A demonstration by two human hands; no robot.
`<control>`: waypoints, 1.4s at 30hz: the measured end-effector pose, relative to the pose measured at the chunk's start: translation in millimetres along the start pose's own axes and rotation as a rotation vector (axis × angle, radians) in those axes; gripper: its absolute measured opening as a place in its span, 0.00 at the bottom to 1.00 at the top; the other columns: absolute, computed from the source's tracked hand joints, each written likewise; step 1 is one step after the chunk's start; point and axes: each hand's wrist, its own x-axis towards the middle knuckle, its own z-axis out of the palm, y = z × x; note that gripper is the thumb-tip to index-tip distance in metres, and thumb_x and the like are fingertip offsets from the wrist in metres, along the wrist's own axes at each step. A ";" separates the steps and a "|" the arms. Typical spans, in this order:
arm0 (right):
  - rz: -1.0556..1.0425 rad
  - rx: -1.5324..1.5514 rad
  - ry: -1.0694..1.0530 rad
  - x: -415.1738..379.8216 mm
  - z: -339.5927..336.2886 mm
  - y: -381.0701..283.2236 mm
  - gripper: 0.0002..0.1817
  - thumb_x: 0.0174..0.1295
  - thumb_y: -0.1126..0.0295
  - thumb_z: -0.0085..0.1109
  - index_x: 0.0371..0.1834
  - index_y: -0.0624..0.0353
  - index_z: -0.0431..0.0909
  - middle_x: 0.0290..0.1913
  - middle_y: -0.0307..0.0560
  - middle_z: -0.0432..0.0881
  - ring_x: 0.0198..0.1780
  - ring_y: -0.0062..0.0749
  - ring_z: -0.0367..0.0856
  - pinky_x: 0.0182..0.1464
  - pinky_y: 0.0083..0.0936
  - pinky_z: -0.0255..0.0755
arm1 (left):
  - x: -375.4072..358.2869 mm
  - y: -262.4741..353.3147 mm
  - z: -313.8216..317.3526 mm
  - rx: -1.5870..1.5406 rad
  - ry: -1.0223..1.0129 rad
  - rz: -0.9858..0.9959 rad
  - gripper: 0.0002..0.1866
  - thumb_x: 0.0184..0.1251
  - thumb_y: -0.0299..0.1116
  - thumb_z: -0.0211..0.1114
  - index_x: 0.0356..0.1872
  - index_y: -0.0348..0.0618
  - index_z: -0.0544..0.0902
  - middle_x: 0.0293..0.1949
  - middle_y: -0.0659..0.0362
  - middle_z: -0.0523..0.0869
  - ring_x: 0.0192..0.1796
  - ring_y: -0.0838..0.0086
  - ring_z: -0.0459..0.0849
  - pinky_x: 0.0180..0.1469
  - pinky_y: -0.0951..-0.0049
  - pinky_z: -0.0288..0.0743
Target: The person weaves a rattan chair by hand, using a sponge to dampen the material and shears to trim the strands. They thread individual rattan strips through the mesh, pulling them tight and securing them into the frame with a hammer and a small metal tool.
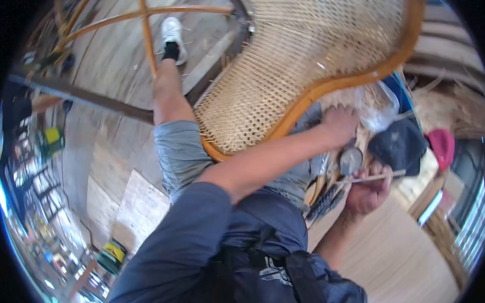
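A woven cane panel (305,47) in a curved, orange-brown wooden frame leans over my lap. My left arm crosses in front of its lower edge. My left hand (340,125) is beyond that edge, near a clear plastic bag (377,105); its fingers look bent and slightly apart, with the tips blurred and nothing visible held. At the right, my right hand (368,192) is closed around a thin, pale stick (396,173), which sticks out on both sides of the fingers. Between my hands and my lap lie a round grey tin (351,159) and several tools with wooden handles (316,189).
A black cap (397,146) and a red cloth item (441,148) lie on the right. Below my right hand is a pale, smooth board (394,253). A dark bar (84,95) and rattan poles (145,30) cross at left. A green-and-yellow tin (111,255) stands at lower left.
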 end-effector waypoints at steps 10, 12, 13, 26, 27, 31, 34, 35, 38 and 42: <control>0.286 -0.227 0.198 37.7 -45.4 24.2 0.11 0.67 0.57 0.52 0.38 0.53 0.71 0.19 0.31 0.62 0.17 0.16 0.60 0.19 0.15 0.56 | 1.9 -27.0 42.8 -0.030 0.104 -0.183 0.30 0.41 0.35 0.75 0.49 0.41 0.74 0.51 0.49 0.74 0.58 0.56 0.70 0.60 0.52 0.61; 0.237 -0.368 0.262 46.5 -46.0 28.0 0.12 0.67 0.58 0.53 0.35 0.54 0.73 0.15 0.29 0.58 0.15 0.15 0.57 0.18 0.14 0.53 | -6.8 -25.2 38.0 -0.083 0.252 -0.026 0.26 0.41 0.32 0.72 0.46 0.40 0.74 0.48 0.50 0.74 0.55 0.56 0.72 0.58 0.56 0.64; 0.196 -0.346 0.269 49.9 -46.4 28.2 0.11 0.67 0.58 0.53 0.36 0.55 0.73 0.16 0.29 0.58 0.15 0.15 0.57 0.17 0.14 0.52 | -8.8 -23.7 34.8 -0.084 0.364 0.058 0.26 0.40 0.32 0.72 0.45 0.40 0.74 0.47 0.50 0.75 0.53 0.56 0.73 0.57 0.57 0.65; 0.108 -0.467 0.056 53.0 12.1 19.6 0.22 0.69 0.51 0.45 0.53 0.58 0.69 0.30 0.40 0.78 0.14 0.13 0.61 0.12 0.11 0.51 | -89.7 -9.1 -86.1 -0.675 0.620 0.242 0.45 0.48 0.34 0.71 0.67 0.38 0.55 0.54 0.41 0.72 0.55 0.47 0.75 0.58 0.58 0.69; 0.124 -0.470 -0.004 54.4 11.8 21.8 0.23 0.69 0.50 0.45 0.54 0.59 0.69 0.31 0.41 0.78 0.14 0.13 0.61 0.12 0.10 0.51 | -94.7 -13.9 -89.0 -0.671 0.585 0.215 0.45 0.48 0.34 0.71 0.67 0.38 0.55 0.55 0.40 0.72 0.56 0.46 0.74 0.59 0.58 0.69; 0.054 -0.814 -0.077 54.7 46.9 41.3 0.26 0.63 0.61 0.56 0.60 0.64 0.65 0.44 0.48 0.79 0.33 0.24 0.81 0.28 0.14 0.75 | -116.5 -39.5 -107.9 -0.633 0.546 0.077 0.44 0.50 0.39 0.70 0.67 0.37 0.56 0.59 0.40 0.67 0.61 0.46 0.69 0.62 0.58 0.65; 0.227 -0.771 -0.183 61.4 76.5 49.5 0.28 0.58 0.67 0.59 0.59 0.72 0.66 0.50 0.53 0.77 0.49 0.35 0.79 0.51 0.26 0.74 | -137.9 -54.5 -120.1 -0.186 0.761 0.025 0.45 0.47 0.47 0.72 0.65 0.38 0.61 0.66 0.44 0.60 0.66 0.46 0.62 0.65 0.51 0.59; 0.250 -0.770 -0.196 62.6 90.9 58.0 0.28 0.58 0.67 0.59 0.58 0.73 0.66 0.50 0.54 0.77 0.50 0.36 0.78 0.54 0.28 0.72 | -146.7 -58.0 -131.5 -0.119 0.689 0.074 0.46 0.46 0.48 0.72 0.65 0.40 0.62 0.66 0.45 0.61 0.66 0.47 0.62 0.65 0.50 0.58; 0.341 -0.854 -0.250 69.0 111.4 80.4 0.22 0.60 0.70 0.57 0.55 0.71 0.70 0.49 0.49 0.78 0.48 0.29 0.78 0.53 0.26 0.71 | -164.5 -70.3 -148.5 0.059 0.464 0.149 0.47 0.42 0.51 0.73 0.65 0.43 0.63 0.65 0.49 0.64 0.66 0.49 0.61 0.65 0.48 0.55; 0.480 -0.832 -0.321 70.9 122.1 101.6 0.21 0.61 0.69 0.58 0.54 0.70 0.73 0.48 0.45 0.79 0.47 0.24 0.77 0.52 0.22 0.70 | -173.5 -87.5 -151.2 0.162 0.347 0.136 0.48 0.39 0.52 0.75 0.65 0.46 0.65 0.62 0.52 0.68 0.65 0.53 0.64 0.63 0.50 0.56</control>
